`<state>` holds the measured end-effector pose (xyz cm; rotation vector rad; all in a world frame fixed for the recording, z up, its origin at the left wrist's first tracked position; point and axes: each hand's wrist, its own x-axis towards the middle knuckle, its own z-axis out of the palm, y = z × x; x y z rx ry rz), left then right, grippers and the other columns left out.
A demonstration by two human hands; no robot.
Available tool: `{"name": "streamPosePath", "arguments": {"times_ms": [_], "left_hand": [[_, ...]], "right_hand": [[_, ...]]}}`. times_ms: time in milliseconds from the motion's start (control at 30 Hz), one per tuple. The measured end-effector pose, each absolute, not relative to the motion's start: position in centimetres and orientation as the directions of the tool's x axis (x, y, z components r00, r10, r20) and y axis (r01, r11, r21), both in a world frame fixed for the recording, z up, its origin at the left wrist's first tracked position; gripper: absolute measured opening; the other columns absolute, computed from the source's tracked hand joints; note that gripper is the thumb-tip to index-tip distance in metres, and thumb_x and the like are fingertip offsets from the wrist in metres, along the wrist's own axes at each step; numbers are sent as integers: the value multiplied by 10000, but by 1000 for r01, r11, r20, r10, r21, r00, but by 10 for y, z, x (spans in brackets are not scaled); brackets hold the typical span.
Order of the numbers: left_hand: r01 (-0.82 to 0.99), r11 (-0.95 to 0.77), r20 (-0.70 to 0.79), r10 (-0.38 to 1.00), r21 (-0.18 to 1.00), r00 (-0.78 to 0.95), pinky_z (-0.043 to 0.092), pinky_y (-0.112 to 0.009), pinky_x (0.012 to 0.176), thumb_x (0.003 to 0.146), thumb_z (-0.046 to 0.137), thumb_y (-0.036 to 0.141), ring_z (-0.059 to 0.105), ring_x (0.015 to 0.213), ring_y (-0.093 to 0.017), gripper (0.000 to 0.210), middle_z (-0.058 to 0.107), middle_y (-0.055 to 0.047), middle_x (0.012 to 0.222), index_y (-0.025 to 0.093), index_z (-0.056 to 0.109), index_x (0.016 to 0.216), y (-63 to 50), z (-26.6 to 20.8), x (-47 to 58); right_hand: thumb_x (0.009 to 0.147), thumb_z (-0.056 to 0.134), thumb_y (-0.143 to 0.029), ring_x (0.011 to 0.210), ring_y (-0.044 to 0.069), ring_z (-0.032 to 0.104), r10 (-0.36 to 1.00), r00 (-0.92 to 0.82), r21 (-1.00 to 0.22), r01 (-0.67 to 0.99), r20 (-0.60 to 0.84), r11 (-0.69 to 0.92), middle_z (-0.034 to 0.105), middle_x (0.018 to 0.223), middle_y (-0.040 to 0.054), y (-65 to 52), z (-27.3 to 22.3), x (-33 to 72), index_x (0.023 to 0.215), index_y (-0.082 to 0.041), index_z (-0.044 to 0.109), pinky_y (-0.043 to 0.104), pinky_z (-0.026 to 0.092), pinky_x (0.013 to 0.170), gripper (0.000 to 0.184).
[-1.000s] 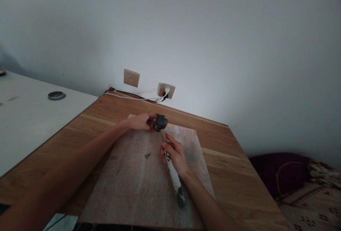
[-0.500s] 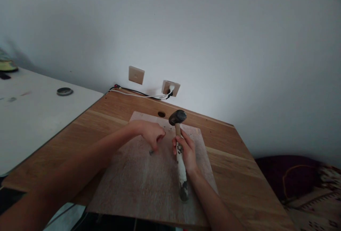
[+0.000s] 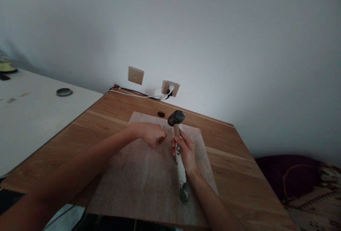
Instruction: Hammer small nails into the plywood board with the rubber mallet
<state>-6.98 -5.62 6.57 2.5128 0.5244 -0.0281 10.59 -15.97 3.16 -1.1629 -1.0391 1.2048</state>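
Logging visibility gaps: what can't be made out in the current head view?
Head view:
Whether the left grip holds anything: hidden by its own curl.
Part of the hammer handle: covered by the right grip.
Rest of the yellow item: cut off by the left edge.
Specks on the board: too small to identify.

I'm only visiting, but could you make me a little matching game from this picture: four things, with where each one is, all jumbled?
Things:
1. Mallet
2. Left hand
3. White plug
4. Wooden board

Places and states:
A. Pushed into the wall socket
B. Lying on the brown table
C. Gripped by the right hand
D. Curled, over the board

Pairs: 1-C, 2-D, 3-A, 4-B
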Motion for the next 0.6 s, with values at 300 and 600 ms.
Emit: {"name": "streamPosePath", "arguments": {"times_ms": [300, 600], "left_hand": [[397, -751, 76, 507, 528, 859, 437, -240, 663, 722, 611, 57, 658, 709, -167, 193, 718, -7, 770, 178, 711, 834, -10, 66, -98], [361, -740, 118, 508, 568, 853, 456, -232, 731, 733, 613, 25, 692, 767, -168, 232, 739, -3, 823, 184, 703, 876, 6, 47, -105]], "right_hand": [[805, 711, -450, 391, 110, 479, 995, 97, -993, -117, -21, -10, 584, 620, -60, -160, 30, 107, 1151, -188, 678, 237, 318, 368, 435], [792, 716, -455, 387, 106, 469, 994, 100, -992, -119, -42, -30, 589, 619, -57, -160, 30, 106, 1152, -178, 686, 236, 321, 364, 456]]}}
